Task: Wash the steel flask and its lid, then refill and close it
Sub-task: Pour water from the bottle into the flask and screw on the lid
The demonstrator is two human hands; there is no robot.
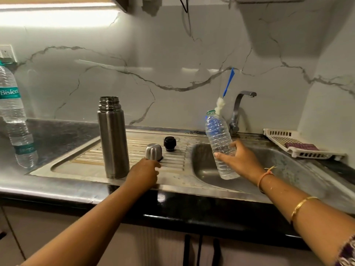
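A black stone counter runs under a marbled wall, with a steel sink (201,150) set into it. The flask (113,137) stands upright and open on the ribbed draining board left of the sink bowl, and nothing is holding it. Its steel cap (153,151) sits dome-up on the same board, closer to the bowl, with the black stopper (169,143) just behind it.

The left hand (145,170) reaches the near side of the cap with its fingers curled down at the cap's base, but I cannot tell whether they have actually taken hold. The right hand (238,158) is wrapped round an uncapped clear bottle (221,143), held tilted over the bowl. How much water it holds is not readable.

My guess is that the washing is finished or nearly so: every part is off and set out to drain, and a foamy brush (220,104) leans by the tap (242,110) behind the bowl. The flask is not yet refilled or closed — stopper first, then the cap.

A white rack (294,143) lies right of the bowl, and a big water bottle (11,96) stands far to its left, beyond the flask. The cap and stopper lie between the clear bottle and the flask, so pouring means carrying it over them.
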